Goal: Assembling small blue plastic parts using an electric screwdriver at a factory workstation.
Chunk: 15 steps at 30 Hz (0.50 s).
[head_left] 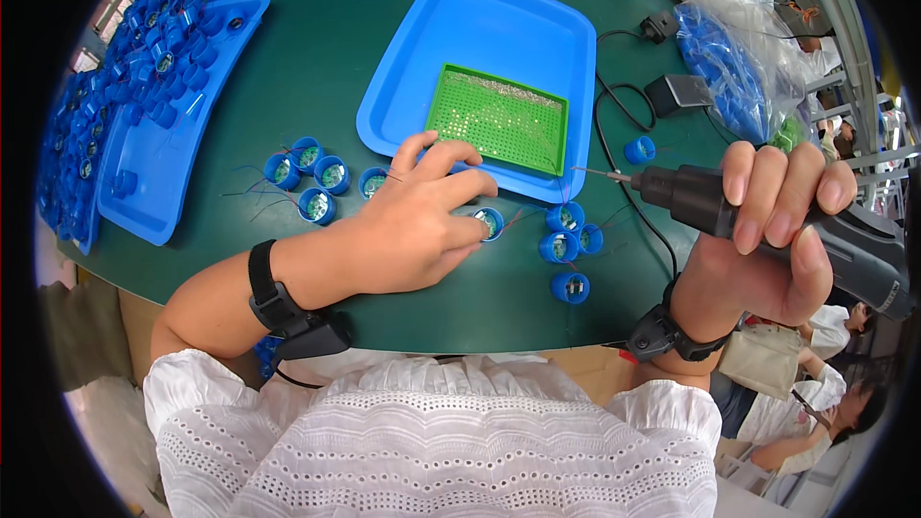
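My left hand (422, 216) is spread palm down over the table, fingers apart. Its thumb lies against or right beside a small blue cup (489, 223) with a circuit board inside and thin wires trailing out. Gripped in my right hand (777, 230) is a black electric screwdriver (686, 197), tilted with its thin bit pointing left toward a green perforated tray (499, 120). Many small shiny metal pieces, apparently screws, lie in that tray, which rests inside a larger blue tray (403, 67). Part of another blue cup (374, 182) shows behind my left hand.
Wired blue cups stand in a left group (317, 204) and a right group (559, 247). At far left, a blue tray (144, 201) adjoins a heap of blue cups (144, 67). A black cable (600, 125), black box (679, 94) and plastic bag (724, 58) lie right.
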{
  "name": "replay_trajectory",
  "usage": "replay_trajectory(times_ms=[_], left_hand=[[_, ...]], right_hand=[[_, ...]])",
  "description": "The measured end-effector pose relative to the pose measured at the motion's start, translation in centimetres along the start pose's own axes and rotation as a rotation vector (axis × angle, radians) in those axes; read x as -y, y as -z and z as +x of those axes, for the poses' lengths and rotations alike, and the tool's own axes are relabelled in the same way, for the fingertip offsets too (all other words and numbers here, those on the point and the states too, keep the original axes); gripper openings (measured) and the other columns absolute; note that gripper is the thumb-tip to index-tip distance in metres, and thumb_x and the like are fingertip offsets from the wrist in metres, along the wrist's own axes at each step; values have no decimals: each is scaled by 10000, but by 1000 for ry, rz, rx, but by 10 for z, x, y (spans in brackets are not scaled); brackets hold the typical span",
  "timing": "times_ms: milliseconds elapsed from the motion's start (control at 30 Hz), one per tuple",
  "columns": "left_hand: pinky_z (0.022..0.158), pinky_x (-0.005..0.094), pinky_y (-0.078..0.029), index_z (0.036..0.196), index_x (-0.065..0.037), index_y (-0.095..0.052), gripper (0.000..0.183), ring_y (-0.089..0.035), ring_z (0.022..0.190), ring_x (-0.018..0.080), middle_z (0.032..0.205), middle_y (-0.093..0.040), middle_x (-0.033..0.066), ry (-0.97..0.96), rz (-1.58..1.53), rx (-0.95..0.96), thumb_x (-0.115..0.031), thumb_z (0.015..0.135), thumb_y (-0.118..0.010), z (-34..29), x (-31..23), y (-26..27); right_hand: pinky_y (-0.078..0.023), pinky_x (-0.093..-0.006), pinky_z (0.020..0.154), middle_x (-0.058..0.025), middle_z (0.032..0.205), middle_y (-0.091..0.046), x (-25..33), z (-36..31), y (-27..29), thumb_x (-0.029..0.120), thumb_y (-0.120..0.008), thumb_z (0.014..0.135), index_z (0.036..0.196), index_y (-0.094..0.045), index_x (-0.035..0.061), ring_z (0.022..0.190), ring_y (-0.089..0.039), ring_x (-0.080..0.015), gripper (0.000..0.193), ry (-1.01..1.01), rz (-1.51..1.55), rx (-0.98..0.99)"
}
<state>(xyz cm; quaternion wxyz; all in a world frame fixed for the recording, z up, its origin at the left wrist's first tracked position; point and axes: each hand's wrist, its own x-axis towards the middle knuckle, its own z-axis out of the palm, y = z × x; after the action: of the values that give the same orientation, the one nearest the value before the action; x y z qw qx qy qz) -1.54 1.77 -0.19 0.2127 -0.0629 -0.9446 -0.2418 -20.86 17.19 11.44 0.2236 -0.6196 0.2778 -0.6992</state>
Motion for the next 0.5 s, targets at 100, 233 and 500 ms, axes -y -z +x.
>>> replay_trajectory(times_ms=[100,233,500], left_hand=[[901,536,-301,726,-74,-633,101,-479,1032,284,979,-575,56,-46,-16,6,-94,660,-708,1,3,-2],[882,508,-320,711,-59,-616,94,-504,991,268,935,-590,58,-70,-12,29,-89,672,-697,4,2,-4],[827,387,-400,734,-39,-612,87,-537,943,268,930,-587,86,-111,-49,36,-60,691,-684,10,3,6]], right_hand=[[-358,-301,658,-11,677,-450,-2,-2,-6,100,-522,701,948,-475,78,523,-455,-119,253,-41,-33,-125],[-357,-318,690,-36,714,-465,-4,-3,1,81,-503,717,1007,-468,58,566,-465,-131,293,-45,10,-53],[-401,-361,676,-65,702,-488,-7,4,9,98,-483,752,1049,-483,43,559,-480,-168,303,33,24,-149]])
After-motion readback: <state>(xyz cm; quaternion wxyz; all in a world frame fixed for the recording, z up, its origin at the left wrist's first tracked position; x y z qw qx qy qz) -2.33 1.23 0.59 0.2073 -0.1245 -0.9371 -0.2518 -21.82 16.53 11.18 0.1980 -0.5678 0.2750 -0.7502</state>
